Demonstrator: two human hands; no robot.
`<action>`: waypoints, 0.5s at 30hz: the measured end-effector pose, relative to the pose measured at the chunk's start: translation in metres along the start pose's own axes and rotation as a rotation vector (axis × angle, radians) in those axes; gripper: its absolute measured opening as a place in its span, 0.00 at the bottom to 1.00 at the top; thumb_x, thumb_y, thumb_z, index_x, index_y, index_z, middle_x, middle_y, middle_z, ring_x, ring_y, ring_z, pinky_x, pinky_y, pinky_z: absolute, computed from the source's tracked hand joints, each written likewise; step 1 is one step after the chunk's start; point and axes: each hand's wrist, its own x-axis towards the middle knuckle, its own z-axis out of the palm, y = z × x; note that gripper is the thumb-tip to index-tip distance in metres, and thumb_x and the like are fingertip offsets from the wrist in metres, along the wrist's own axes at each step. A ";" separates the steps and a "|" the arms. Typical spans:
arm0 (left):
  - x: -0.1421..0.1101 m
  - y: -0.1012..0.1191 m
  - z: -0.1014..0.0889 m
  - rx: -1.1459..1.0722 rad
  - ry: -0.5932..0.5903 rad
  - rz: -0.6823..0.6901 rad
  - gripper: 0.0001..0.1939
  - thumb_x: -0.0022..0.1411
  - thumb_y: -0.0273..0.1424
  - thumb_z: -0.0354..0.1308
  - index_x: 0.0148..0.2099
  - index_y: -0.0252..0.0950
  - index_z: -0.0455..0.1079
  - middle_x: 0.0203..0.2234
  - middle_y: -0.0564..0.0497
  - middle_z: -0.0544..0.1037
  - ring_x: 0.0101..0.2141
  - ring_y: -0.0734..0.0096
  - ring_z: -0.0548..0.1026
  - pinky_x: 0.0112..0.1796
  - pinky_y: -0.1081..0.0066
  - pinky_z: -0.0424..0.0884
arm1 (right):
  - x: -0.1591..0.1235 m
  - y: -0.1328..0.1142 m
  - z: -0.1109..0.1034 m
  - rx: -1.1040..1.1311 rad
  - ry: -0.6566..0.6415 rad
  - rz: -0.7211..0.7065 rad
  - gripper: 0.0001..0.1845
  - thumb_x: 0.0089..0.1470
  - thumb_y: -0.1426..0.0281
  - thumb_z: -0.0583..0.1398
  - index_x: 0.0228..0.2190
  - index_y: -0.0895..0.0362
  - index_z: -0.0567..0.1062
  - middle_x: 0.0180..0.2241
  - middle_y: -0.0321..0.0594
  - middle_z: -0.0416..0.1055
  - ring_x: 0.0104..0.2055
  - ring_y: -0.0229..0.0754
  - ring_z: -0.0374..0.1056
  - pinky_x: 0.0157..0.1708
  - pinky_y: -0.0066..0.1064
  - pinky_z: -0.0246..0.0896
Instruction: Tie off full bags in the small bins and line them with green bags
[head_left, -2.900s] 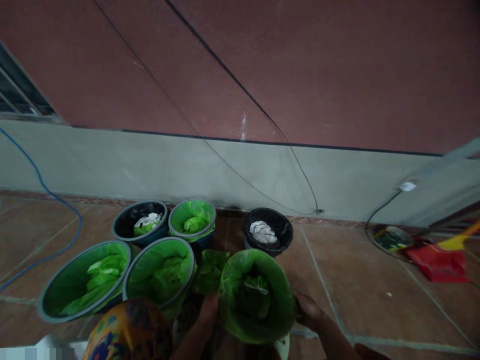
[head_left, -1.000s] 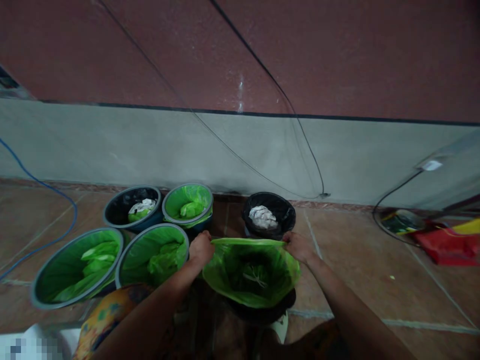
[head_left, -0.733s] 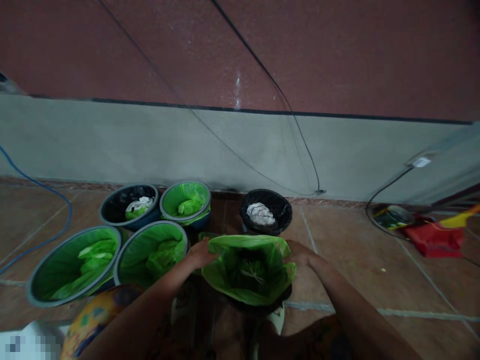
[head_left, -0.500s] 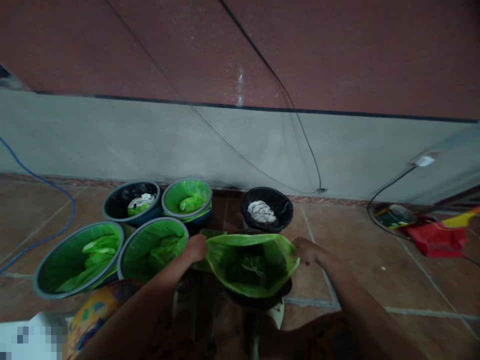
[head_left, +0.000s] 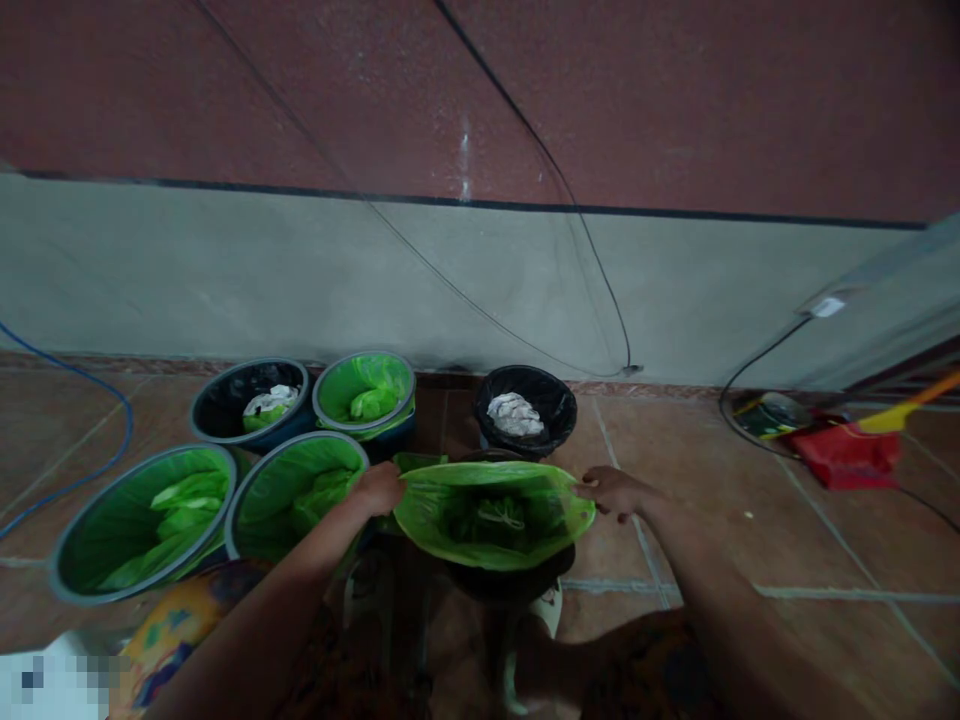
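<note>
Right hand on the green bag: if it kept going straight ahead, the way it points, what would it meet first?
Probably the small black bin holding crumpled white paper, just beyond the right hand gripping the green bag; depth is hard to judge.

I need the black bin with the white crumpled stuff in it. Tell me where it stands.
In the head view the black bin stands against the wall, just beyond the green bag that both hands stretch open, right of the green-lined bin.

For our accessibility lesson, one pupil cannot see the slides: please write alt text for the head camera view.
Two bare hands, left hand and right hand, stretch the rim of a bright green plastic bag open over a dark round bin on a brown tiled floor. Green-lined round bins stand to the left, and a black bin holding crumpled white paper stands against the grey wall.
</note>
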 end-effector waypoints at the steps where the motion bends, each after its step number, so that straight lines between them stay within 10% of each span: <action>1: 0.001 0.000 0.001 0.009 0.021 0.025 0.16 0.64 0.36 0.51 0.41 0.32 0.77 0.35 0.42 0.83 0.38 0.62 0.81 0.36 0.73 0.71 | 0.000 0.000 0.003 0.015 -0.020 0.006 0.26 0.54 0.57 0.62 0.48 0.62 0.73 0.41 0.52 0.76 0.27 0.40 0.72 0.21 0.30 0.70; 6: 0.002 0.008 0.001 0.020 0.061 0.119 0.17 0.65 0.40 0.51 0.43 0.35 0.77 0.44 0.42 0.82 0.47 0.60 0.78 0.44 0.71 0.69 | 0.008 0.005 0.009 0.006 -0.132 0.020 0.14 0.44 0.70 0.67 0.34 0.63 0.77 0.28 0.44 0.76 0.25 0.41 0.73 0.22 0.30 0.70; 15: 0.003 0.010 -0.011 0.068 0.121 -0.027 0.17 0.66 0.30 0.47 0.43 0.30 0.77 0.46 0.35 0.80 0.48 0.58 0.78 0.43 0.71 0.70 | 0.005 0.010 -0.013 0.092 0.031 -0.037 0.09 0.41 0.78 0.63 0.30 0.62 0.78 0.19 0.37 0.72 0.22 0.38 0.69 0.19 0.23 0.64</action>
